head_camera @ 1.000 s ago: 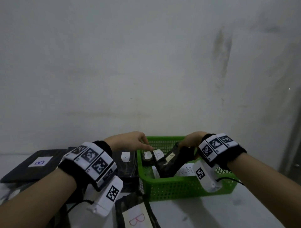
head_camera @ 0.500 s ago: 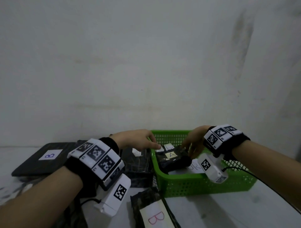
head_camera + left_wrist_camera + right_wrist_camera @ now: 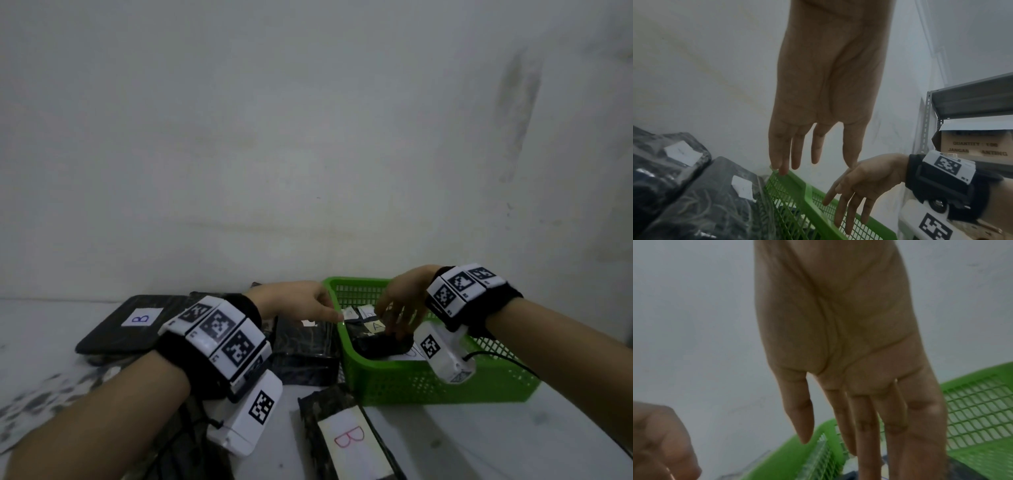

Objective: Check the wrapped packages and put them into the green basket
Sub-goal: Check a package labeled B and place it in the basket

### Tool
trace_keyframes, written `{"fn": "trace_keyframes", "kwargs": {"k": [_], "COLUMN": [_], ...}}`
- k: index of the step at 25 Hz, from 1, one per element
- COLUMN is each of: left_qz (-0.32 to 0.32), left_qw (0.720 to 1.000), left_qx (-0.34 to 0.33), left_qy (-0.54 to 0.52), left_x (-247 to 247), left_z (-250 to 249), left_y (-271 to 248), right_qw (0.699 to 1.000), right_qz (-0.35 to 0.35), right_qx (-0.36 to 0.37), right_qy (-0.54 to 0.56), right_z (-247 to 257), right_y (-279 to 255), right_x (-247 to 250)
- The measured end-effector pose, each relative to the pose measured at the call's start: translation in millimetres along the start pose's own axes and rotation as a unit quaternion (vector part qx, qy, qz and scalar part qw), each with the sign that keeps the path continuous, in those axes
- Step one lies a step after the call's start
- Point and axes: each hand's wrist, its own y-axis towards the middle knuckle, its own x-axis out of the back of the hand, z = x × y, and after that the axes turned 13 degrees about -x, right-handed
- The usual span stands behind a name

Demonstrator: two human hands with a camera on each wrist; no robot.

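Note:
The green basket point(image 3: 431, 383) stands on the table at centre right. A black wrapped package with an "A" label point(image 3: 378, 342) lies inside it on top of other labelled packages. My right hand point(image 3: 399, 308) hangs over that package with straight, spread fingers point(image 3: 865, 426) and holds nothing. Whether the tips touch the wrap I cannot tell. My left hand point(image 3: 318, 306) reaches flat to the basket's left rim point(image 3: 797, 183), its fingertips point(image 3: 783, 168) at the rim edge, empty.
A black package point(image 3: 305, 346) lies against the basket's left wall. A flat one marked "B" point(image 3: 137, 322) is at the back left, and another with a red "B" point(image 3: 349, 442) is in front. A metal shelf point(image 3: 972, 100) with a cardboard box point(image 3: 978, 146) stands to the right.
My right hand lowered the "A" package from a tilted hold down into the basket and let go of it. The left hand stayed at the basket's left rim.

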Motion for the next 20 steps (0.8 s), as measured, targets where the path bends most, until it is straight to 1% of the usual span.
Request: {"fn": "trace_keyframes", "kwargs": {"k": [2, 5, 8, 10, 13, 15, 16, 17, 19, 20], "left_qz": [-0.011, -0.022, -0.042, -0.065, -0.085, -0.082, -0.073, -0.064, -0.051, -0.043], "left_qw": [1.0, 1.0, 0.998, 0.996, 0.992, 0.99, 0.989, 0.987, 0.98, 0.975], "left_qx": [0.006, 0.018, 0.037, 0.055, 0.085, 0.11, 0.13, 0.148, 0.192, 0.216], "left_qy": [0.001, 0.012, 0.018, 0.01, -0.029, -0.018, -0.001, 0.009, -0.005, -0.017], "left_x": [3, 9, 17, 22, 24, 21, 19, 17, 11, 7], "left_z": [-3, -10, -15, -16, -11, -1, 5, 12, 23, 28], "left_y": [-17, -47, -82, -107, -148, -174, -186, -196, -216, -222], "right_qw": [0.999, 0.993, 0.978, 0.967, 0.956, 0.958, 0.963, 0.968, 0.971, 0.964], "right_qz": [0.001, 0.017, 0.062, 0.087, 0.127, 0.136, 0.128, 0.104, 0.011, -0.035], "right_qx": [0.032, 0.112, 0.194, 0.234, 0.262, 0.251, 0.238, 0.227, 0.223, 0.22], "right_qy": [0.028, 0.037, 0.042, 0.052, 0.045, 0.024, 0.009, -0.01, -0.089, -0.146], "right_z": [8, 22, 37, 48, 69, 83, 88, 93, 100, 101], "right_y": [-22, -64, -107, -129, -145, -146, -145, -144, -139, -137], "right_x": [-4, -18, -44, -67, -111, -142, -156, -167, -188, -195]}}
